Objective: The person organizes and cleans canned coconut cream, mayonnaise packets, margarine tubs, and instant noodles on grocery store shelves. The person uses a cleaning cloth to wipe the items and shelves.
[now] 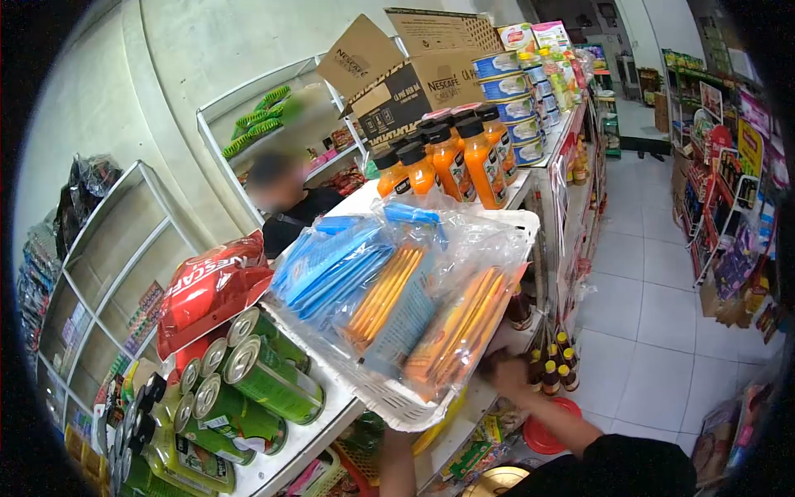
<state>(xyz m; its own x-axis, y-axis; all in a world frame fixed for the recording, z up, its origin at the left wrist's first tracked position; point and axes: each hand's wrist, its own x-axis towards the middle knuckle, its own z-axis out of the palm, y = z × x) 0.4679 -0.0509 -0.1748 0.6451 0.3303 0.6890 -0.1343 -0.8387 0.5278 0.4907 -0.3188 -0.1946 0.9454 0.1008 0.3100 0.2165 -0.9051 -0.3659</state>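
A white plastic basket stands tilted on the top shelf, holding clear bags of blue packets and yellow-orange packets. My right hand reaches to the shelf below the basket's right side, near small dark bottles with yellow caps; its fingers are dark and blurred. Of my left arm only the forearm shows, under the basket's front edge, with the hand hidden behind the basket. Whether either hand holds anything cannot be seen.
Green cans and a red Nescafe bag stand left of the basket. Orange bottles, stacked tins and a carton are behind it. Another person is beyond the shelf. A tiled aisle runs right.
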